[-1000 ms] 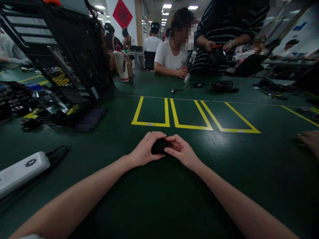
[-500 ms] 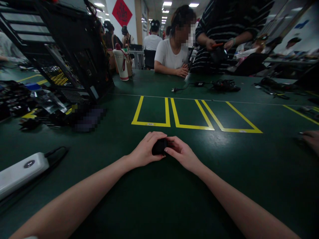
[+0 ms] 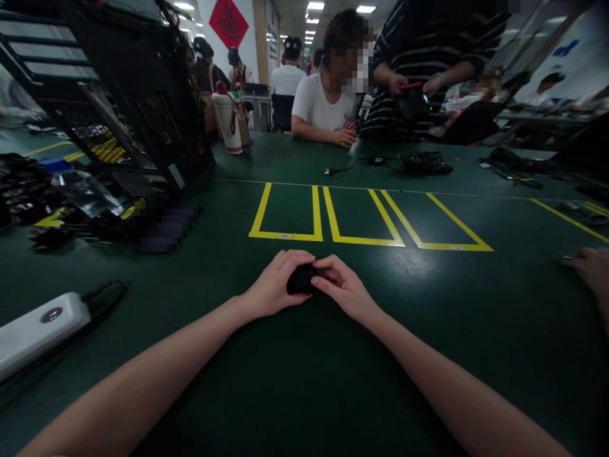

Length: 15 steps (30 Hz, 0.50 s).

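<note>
A small black object (image 3: 299, 280) with a rounded outline sits between my hands, just above or on the green table; its kind I cannot make out. My left hand (image 3: 276, 285) is wrapped round its left side, thumb below and fingers over the top. At its right end, my right hand (image 3: 343, 284) is closed in a pinch, with the thumb and fingertips touching the object. The fingers of both hands cover part of it. Just beyond lie rectangles of yellow tape (image 3: 285, 237) on the table.
On the left stand a black computer case (image 3: 143, 108), a plastic bottle (image 3: 85, 190) and a white power bank-like device (image 3: 45, 330) with a cable. A paper cup (image 3: 229, 124) and coiled black cables (image 3: 423, 163) lie farther back. Another person's hand (image 3: 594, 270) rests at right.
The right fingertips have shifted slightly on the black object, and the right index finger is a little more raised. The whole view has moved slightly; both hands stay at the object.
</note>
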Available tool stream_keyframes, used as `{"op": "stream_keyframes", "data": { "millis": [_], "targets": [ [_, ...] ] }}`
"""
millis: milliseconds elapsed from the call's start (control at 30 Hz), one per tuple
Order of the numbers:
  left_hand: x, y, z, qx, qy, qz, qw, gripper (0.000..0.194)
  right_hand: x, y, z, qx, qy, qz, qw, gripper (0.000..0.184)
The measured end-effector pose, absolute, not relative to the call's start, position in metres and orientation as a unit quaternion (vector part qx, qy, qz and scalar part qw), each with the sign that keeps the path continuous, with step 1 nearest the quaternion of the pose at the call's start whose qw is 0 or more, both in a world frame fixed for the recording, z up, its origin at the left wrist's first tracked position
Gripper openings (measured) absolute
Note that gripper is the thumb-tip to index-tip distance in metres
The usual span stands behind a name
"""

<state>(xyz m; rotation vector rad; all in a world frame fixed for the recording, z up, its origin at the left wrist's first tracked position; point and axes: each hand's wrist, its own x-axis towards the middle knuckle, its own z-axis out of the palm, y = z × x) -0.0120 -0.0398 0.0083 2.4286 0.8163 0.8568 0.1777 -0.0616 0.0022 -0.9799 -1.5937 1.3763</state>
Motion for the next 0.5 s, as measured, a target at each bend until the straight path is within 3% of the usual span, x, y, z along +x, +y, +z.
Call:
{"op": "stream_keyframes", "data": {
  "millis": [300,500],
  "targets": [
    [-0.0146,-0.0433,0.0118,0.864,0.312,0.313,0.241,0.059,0.1771,-0.0638,0.0050,-0.410,-0.662,0.515,0.358,0.026],
    [-0.0164,-0.0448,0.0108,0.871,0.303,0.315,0.223,0.059,0.1763,-0.0642,0.0004,-0.369,-0.673,0.513,0.383,0.031]
  ]
}}
